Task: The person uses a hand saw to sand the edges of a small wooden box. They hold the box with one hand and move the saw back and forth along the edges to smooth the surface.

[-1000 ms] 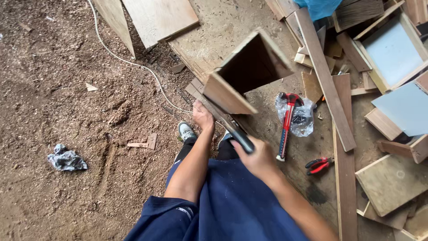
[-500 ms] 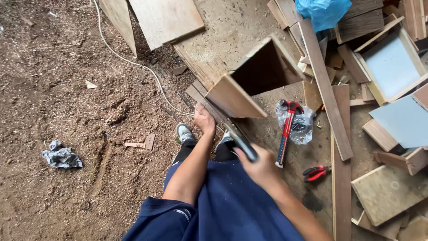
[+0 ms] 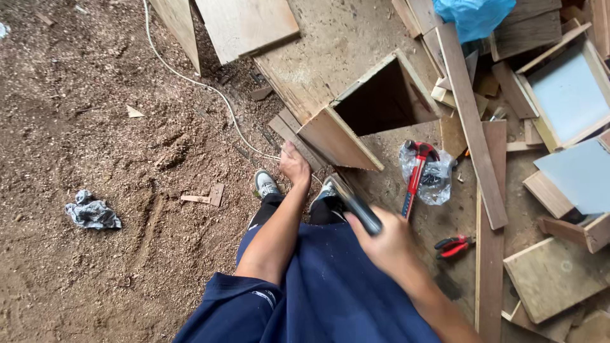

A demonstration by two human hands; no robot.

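Largest is one open wooden box (image 3: 356,117), tipped so its dark mouth faces up, resting on a big plywood sheet (image 3: 330,44) amid sawdust. To its right lie two shallow wooden frames with pale blue-grey panels (image 3: 569,89), one above the other, and one long plank (image 3: 470,121) runs slantwise between them and the box. One blue plastic bag (image 3: 473,16) sits at the top edge. The left hand (image 3: 294,164) reaches down to the lower left corner of the box, fingers pressed on a wooden strip there, not closed around anything. The right hand (image 3: 387,244) is clenched around the dark handle of one tool (image 3: 356,206); its head is blurred, so I cannot tell its kind, and it hangs above the shoes, just below the box. One red-handled claw hammer (image 3: 416,171) lies on one clear plastic bag (image 3: 435,174) right of the box. One pair of red pliers (image 3: 454,244) lies lower right. One white cord (image 3: 197,82) crosses the sawdust, and one crumpled grey rag (image 3: 92,213) lies far left.
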